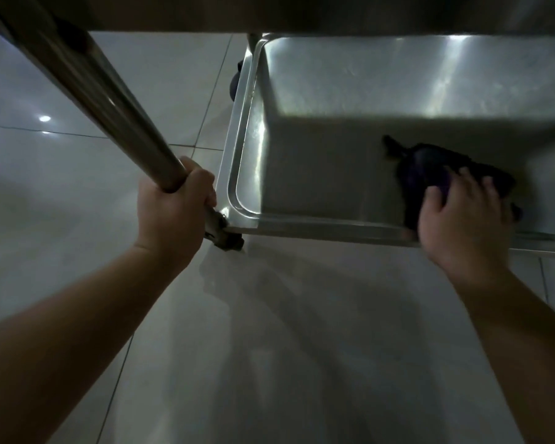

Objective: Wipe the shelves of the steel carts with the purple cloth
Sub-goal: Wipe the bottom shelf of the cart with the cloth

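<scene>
Head camera looks steeply down at the lowest shelf of a steel cart, a shiny tray of brushed metal with a raised rounded rim (pixel 237 174), standing on a floor of large pale glossy tiles (pixel 77 193). The near half of this shelf lies in shadow, while the far half is bright with streaks of reflected light. Above it, along the top of the view, runs the dark underside of a higher shelf (pixel 302 14).

The left hand (pixel 173 203) is clenched around the round steel post of the cart (pixel 87 75), which runs diagonally from the upper left corner down to the near left corner of the tray. The hand grasps the post at its low end, just above the corner joint, and a small dark caster fitting (pixel 226 240) shows under that corner. Another dark wheel (pixel 234 84) is partly visible behind the far left edge of the tray.

The right hand (pixel 462 216) reaches over the near rim and presses down on the crumpled dark purple cloth (pixel 430 165), with the fingers spread and curled over it. The cloth lies on the shadowed shelf surface, near the front rim and toward the right side, and one corner of it points to the left. Both forearms are bare.
</scene>
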A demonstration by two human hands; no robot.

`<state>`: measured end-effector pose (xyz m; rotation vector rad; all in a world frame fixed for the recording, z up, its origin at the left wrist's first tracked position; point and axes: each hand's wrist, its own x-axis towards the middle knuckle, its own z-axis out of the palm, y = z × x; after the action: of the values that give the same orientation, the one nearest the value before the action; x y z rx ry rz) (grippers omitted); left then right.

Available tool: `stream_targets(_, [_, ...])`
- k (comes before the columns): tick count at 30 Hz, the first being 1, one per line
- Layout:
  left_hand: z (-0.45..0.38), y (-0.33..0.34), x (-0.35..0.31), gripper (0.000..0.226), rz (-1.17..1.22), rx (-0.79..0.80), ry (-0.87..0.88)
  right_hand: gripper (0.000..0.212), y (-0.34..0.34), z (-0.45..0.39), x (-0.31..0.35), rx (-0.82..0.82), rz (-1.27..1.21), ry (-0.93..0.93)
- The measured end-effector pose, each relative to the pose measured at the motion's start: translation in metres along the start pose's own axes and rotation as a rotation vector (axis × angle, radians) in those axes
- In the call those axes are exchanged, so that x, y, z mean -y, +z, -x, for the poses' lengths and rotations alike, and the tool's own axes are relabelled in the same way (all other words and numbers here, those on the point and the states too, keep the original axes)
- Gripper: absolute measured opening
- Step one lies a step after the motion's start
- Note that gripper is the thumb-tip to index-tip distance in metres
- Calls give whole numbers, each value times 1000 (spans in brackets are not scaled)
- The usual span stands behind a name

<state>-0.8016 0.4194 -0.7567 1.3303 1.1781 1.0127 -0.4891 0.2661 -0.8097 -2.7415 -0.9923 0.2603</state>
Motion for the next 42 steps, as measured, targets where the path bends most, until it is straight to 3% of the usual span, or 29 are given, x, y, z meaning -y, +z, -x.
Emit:
stream_targets(3, [0,3,-1,29,29,-12,13,67,3,-26,15,38,-5,156])
stream_targets(6, [1,4,-3,29,47,-21,20,66,17,-50,79,67,-55,111])
stream_targets(8, [1,4,-2,27,56,-14,23,64,31,-50,138,103,-44,-59])
stream_targets(12, [0,5,2,27,31,-34,62,61,58,6,228,289,3,-675])
stream_targets(15, [2,5,8,23,43,-53,89,61,55,23,210,369,-16,-891])
stream_targets(17, [1,5,9,20,64,-39,96,60,47,9,173,317,-11,-928])
stream_targets(19, [0,6,9,18,79,-40,85,51,37,-32,133,183,-25,-823])
stream_targets(22, [-1,7,7,26,82,-31,75,50,16,-113,92,27,26,-387])
stream_targets(24, [0,8,6,33,93,-11,68,57,10,-149,92,21,65,-119])
stream_targets(26, [0,7,5,34,82,-12,69,60,14,-164,115,46,65,-41])
stream_targets(34, [0,4,5,25,11,17,80,57,46,-75,254,314,81,-691])
stream_targets(39, [-1,2,10,19,14,14,92,61,42,17,179,490,-6,-1095])
stream_targets(42, [-1,3,8,18,0,-6,91,58,35,-6,160,486,78,-1173])
